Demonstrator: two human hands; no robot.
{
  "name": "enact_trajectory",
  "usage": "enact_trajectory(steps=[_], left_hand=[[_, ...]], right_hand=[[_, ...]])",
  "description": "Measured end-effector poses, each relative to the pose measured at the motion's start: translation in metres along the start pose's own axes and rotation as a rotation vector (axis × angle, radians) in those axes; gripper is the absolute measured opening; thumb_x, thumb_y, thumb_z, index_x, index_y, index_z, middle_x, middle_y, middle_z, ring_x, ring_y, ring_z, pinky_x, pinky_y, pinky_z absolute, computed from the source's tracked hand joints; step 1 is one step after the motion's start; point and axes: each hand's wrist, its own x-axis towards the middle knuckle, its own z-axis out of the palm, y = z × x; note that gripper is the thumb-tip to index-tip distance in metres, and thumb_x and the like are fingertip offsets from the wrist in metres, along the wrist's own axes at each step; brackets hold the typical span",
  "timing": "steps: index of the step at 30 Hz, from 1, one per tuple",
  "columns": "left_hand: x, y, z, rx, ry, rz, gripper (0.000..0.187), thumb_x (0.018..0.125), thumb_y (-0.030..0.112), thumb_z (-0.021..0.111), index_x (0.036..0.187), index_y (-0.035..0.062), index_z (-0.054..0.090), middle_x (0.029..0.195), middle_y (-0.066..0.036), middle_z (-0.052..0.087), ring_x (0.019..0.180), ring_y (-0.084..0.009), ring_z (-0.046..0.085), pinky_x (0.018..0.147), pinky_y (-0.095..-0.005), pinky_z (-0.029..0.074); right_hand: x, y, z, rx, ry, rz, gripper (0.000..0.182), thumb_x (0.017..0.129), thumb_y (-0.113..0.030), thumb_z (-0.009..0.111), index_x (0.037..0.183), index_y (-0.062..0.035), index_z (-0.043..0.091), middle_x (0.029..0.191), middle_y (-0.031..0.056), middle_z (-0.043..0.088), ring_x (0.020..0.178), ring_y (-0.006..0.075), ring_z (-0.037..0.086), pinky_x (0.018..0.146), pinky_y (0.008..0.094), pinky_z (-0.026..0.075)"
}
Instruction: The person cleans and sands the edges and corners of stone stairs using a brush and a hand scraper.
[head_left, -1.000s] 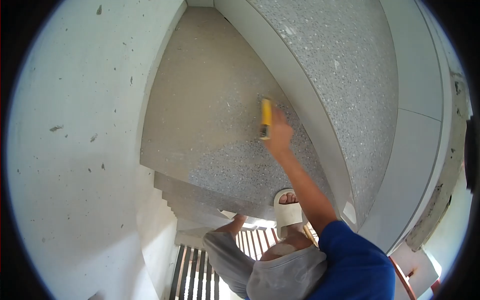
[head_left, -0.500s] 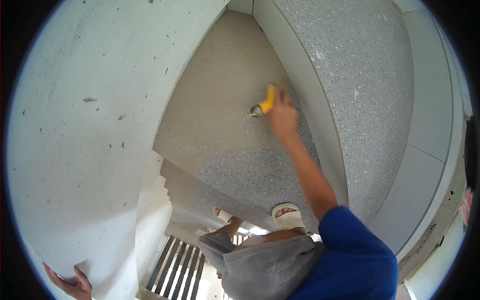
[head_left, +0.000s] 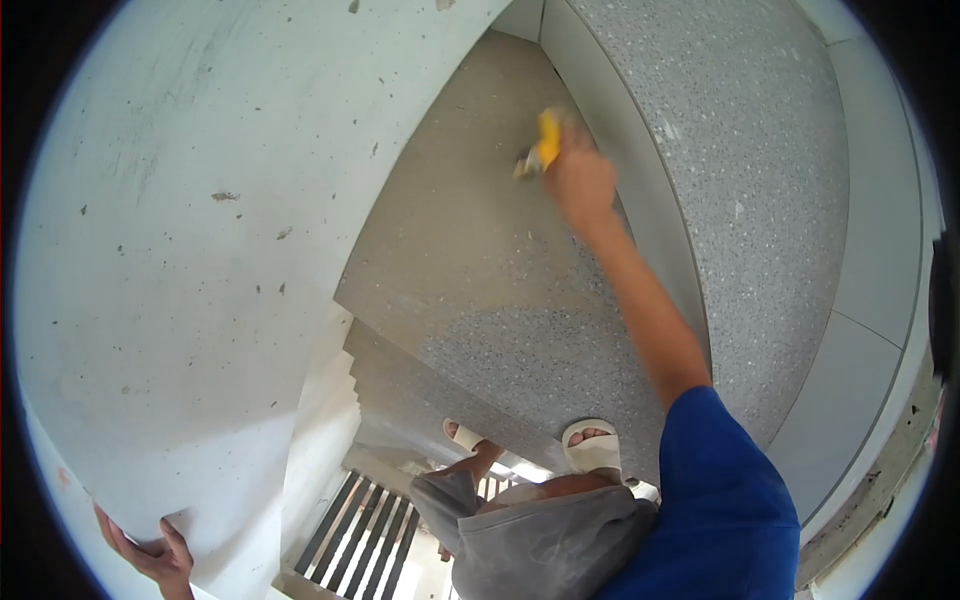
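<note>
My right hand [head_left: 580, 180] is closed round the yellow handle of a paintbrush [head_left: 548, 142], slightly smeared by motion. The brush's pale tip is low over or on the dusty upper part of a wedge-shaped stair tread [head_left: 460, 230]; whether it touches cannot be told. Nearer my feet the tread shows bare grey speckled stone, while the rest is coated in tan dust. At the lower left, my left hand [head_left: 150, 550] rests against the white wall [head_left: 200, 330], thumb and fingers apart, holding nothing.
A higher speckled step [head_left: 760, 180] with a pale riser [head_left: 625, 160] curves along the right. My sandalled foot [head_left: 592, 445] stands at the tread's near edge. Lower steps descend at the left towards a dark-barred railing [head_left: 365, 530]. The wall is chipped and spotted.
My right hand has moved the paintbrush up the tread, farther from me. The whole view has shifted slightly, with the scene sliding right. My left hand remains against the wall.
</note>
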Motion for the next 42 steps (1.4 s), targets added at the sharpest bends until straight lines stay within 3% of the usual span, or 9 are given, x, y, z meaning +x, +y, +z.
enact_trajectory(steps=[8,11,17,29,32,35,39,40,42], left_hand=[[0.001,0.004,-0.004,-0.001,-0.043,-0.014,0.074,0.084,0.013,0.060,0.145,0.0068,0.019,0.145,-0.028,0.025,0.134,-0.0435,0.031,0.106,-0.0527,0.031],[0.001,0.007,-0.004,-0.027,-0.051,-0.027,0.074,0.084,0.014,0.060,0.145,0.0074,0.019,0.146,-0.028,0.024,0.134,-0.0433,0.031,0.105,-0.0527,0.031],[-0.005,0.001,-0.005,-0.037,-0.051,-0.025,0.071,0.084,0.010,0.058,0.144,0.0039,0.020,0.146,-0.027,0.026,0.134,-0.0434,0.030,0.107,-0.0528,0.028],[-0.014,-0.009,-0.008,-0.008,-0.087,-0.037,0.073,0.084,0.013,0.059,0.144,0.0009,0.017,0.145,-0.029,0.024,0.134,-0.0428,0.028,0.106,-0.0535,0.028],[-0.017,-0.006,-0.009,0.013,-0.112,-0.058,0.074,0.084,0.013,0.059,0.144,0.0019,0.018,0.145,-0.028,0.024,0.135,-0.0429,0.028,0.106,-0.0537,0.029],[-0.018,-0.010,-0.010,-0.009,-0.119,-0.058,0.073,0.084,0.013,0.059,0.144,0.0038,0.018,0.145,-0.028,0.024,0.134,-0.0432,0.028,0.106,-0.0538,0.029],[-0.003,0.003,-0.004,-0.064,-0.045,-0.039,0.072,0.084,0.011,0.058,0.145,0.0058,0.020,0.146,-0.027,0.024,0.134,-0.0432,0.029,0.106,-0.0533,0.029],[0.000,0.004,-0.004,-0.074,-0.043,-0.028,0.072,0.084,0.011,0.058,0.144,0.0056,0.020,0.146,-0.027,0.025,0.134,-0.0432,0.030,0.106,-0.0532,0.029],[0.003,0.008,-0.004,-0.090,-0.038,-0.007,0.071,0.084,0.010,0.058,0.144,0.0050,0.020,0.146,-0.027,0.026,0.134,-0.0432,0.031,0.107,-0.0530,0.029]], right_hand=[[0.094,-0.001,0.052,0.093,0.121,-0.101,0.037,0.081,-0.015,0.062,0.114,-0.0015,0.057,0.092,0.0179,0.067,0.073,0.0351,0.068,0.063,0.0459,0.056],[0.121,0.000,0.068,0.002,-0.220,-0.044,0.041,0.078,-0.015,0.064,0.116,-0.0018,0.057,0.096,0.0184,0.067,0.077,0.0362,0.068,0.067,0.0466,0.056],[0.161,-0.010,0.077,0.217,0.173,-0.064,0.039,0.078,-0.011,0.065,0.117,-0.0115,0.060,0.104,0.0169,0.066,0.093,0.0344,0.065,0.079,0.0456,0.053],[0.184,-0.019,0.107,0.085,-0.204,-0.298,0.045,0.075,-0.009,0.065,0.120,-0.0148,0.062,0.098,0.0180,0.068,0.088,0.0362,0.066,0.079,0.0449,0.054],[0.184,-0.003,0.094,0.367,0.277,-0.275,0.037,0.072,-0.011,0.069,0.109,-0.0075,0.068,0.086,0.0202,0.068,0.081,0.0370,0.066,0.075,0.0463,0.054],[0.190,-0.022,0.131,0.181,-0.048,-0.101,0.020,0.073,-0.015,0.069,0.089,-0.0021,0.071,0.081,0.0193,0.068,0.076,0.0343,0.068,0.072,0.0448,0.055],[0.124,-0.060,0.106,0.126,-0.160,-0.275,0.018,0.074,-0.022,0.070,0.074,-0.0038,0.071,0.077,0.0177,0.069,0.073,0.0303,0.069,0.068,0.0403,0.055],[0.098,-0.076,0.086,0.165,-0.320,-0.298,0.020,0.074,-0.016,0.068,0.089,-0.0032,0.071,0.090,0.0183,0.069,0.084,0.0305,0.068,0.073,0.0400,0.055],[0.046,-0.099,0.099,0.409,-0.055,-0.503,0.036,0.075,-0.010,0.065,0.110,-0.0022,0.065,0.109,0.0185,0.066,0.099,0.0323,0.064,0.082,0.0396,0.054]])
